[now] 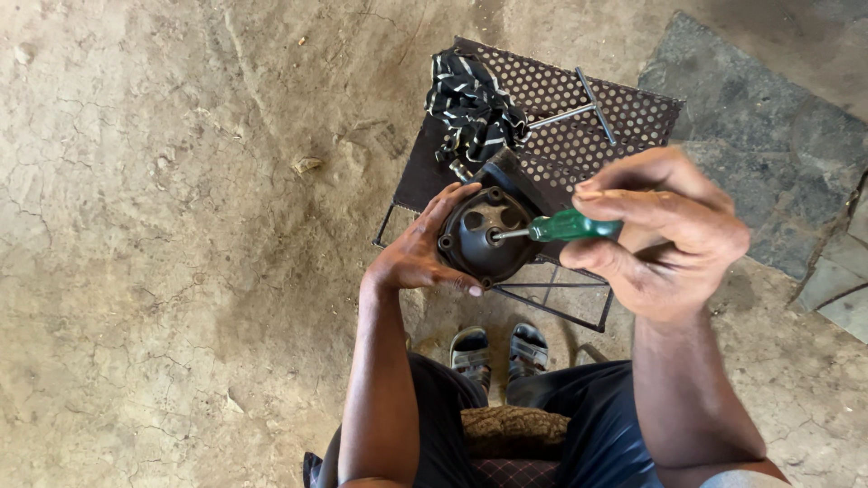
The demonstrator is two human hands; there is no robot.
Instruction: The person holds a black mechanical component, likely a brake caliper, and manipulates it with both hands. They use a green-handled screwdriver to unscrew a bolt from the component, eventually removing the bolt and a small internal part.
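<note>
My left hand (pixel 418 246) grips a round black metal cover (pixel 484 237) with bolt lugs around its rim, holding it up with the hollow side facing me. In my right hand (pixel 665 226) is a screwdriver with a green handle (pixel 570 226). Its metal shaft points left, and the tip sits at the middle of the cover's hollow. Both hands hover above the near edge of a low perforated metal stand (pixel 624 113).
On the stand lie a black rag with white stripes (pixel 470 101) and a T-shaped metal wrench (pixel 588 107). My sandalled feet (pixel 499 351) rest below on the cracked dirt floor (pixel 163 271). Dark stone slabs (pixel 778 136) lie at the right.
</note>
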